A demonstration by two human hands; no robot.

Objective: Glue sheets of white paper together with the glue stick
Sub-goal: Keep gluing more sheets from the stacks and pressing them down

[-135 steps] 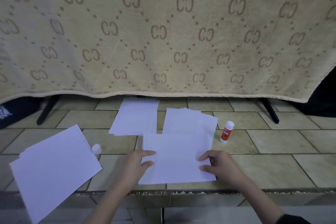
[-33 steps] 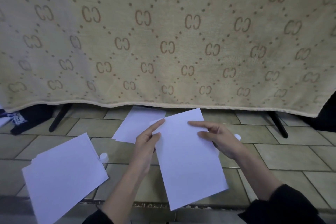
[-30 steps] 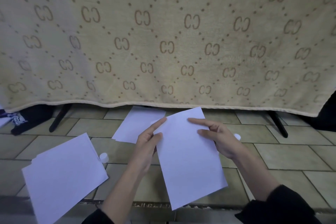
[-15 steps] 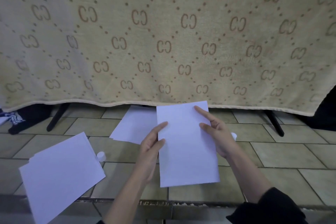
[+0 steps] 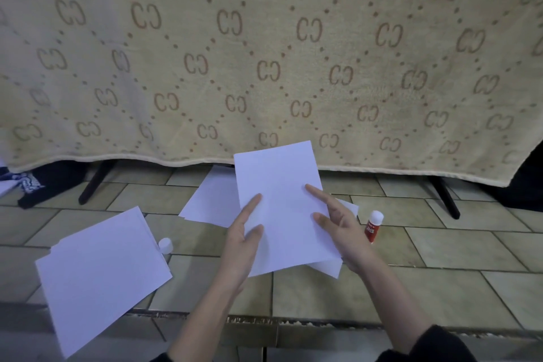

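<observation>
Lifted off the tiles since four seconds back, your sheet of paper (image 5: 279,209) now stands nearly upright in front of you, its top edge overlapping the hem of the patterned blanket (image 5: 264,62). Your left hand (image 5: 244,244) pinches its left edge, thumb on the front face. Your right hand (image 5: 340,229) holds the right edge, thumb and forefinger laid across the front. Under it a second sheet (image 5: 329,269) pokes out at the lower right. Just right of your right hand, the glue stick (image 5: 373,226) stands uncapped on the tiled floor (image 5: 440,244). Its white cap (image 5: 165,245) sits beside the stack of paper (image 5: 100,270) at left. More sheets (image 5: 211,203) lie behind.
</observation>
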